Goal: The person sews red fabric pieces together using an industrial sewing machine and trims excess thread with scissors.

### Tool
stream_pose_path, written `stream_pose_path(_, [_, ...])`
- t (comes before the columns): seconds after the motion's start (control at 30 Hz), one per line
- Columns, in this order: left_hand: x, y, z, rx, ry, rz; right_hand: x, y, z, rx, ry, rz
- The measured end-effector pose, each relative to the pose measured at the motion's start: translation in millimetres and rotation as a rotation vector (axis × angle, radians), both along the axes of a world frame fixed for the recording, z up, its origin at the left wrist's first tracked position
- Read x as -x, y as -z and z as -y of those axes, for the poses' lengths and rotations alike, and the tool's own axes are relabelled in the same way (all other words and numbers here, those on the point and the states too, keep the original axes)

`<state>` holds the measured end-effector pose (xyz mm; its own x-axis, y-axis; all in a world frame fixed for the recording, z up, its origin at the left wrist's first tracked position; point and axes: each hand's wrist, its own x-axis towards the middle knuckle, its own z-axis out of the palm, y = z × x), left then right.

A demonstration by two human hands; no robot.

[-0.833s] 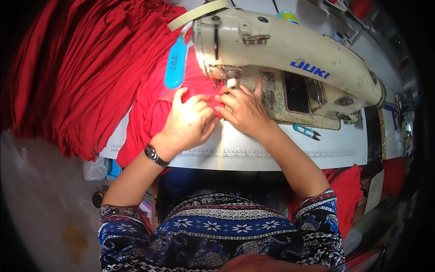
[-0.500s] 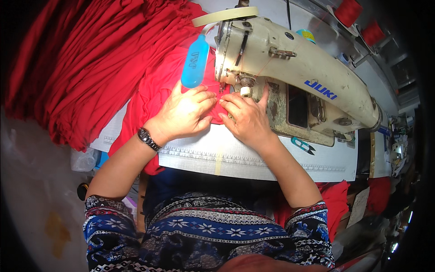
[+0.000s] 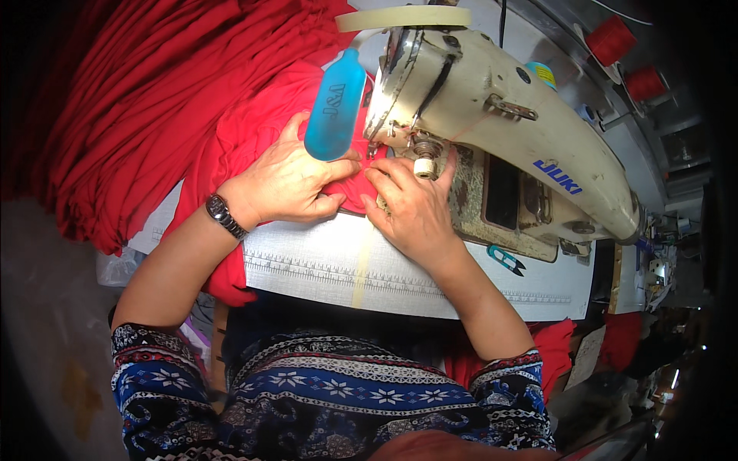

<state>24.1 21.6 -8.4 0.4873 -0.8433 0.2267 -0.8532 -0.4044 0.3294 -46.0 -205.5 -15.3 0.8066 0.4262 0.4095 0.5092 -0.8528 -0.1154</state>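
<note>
Dark wristwatch on the left, metal links catching the light! And what a patterned top: white starry flowers across a blue band, pale figures on black beneath, matched by left sleeve and right sleeve, both short.

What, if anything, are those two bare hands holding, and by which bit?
The left hand lies on the crumpled red cloth, and the right hand touches the part nearest the person. Whether either hand really grips it can't be told.
</note>
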Motion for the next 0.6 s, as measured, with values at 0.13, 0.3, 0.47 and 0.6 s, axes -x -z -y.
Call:
stream_pose_path(0.13, [-3,-1,0,-0.029,-0.005,-0.01,0,1,-1,-0.006,0.02,-0.027])
stream_pose_path(0.3, [-5,-2,3,-0.019,-0.004,0.004,-2,0,-1,0.001,0.035,-0.039])
stream_pose_path(0.47, [1,-2,10,-0.007,-0.032,0.106,-6,1,-1,0.025,0.036,0.036])
stream_pose_path(0.6, [8,-9,16,-0.056,-0.074,0.103,-7,-3,0,0.029,0.03,0.04])
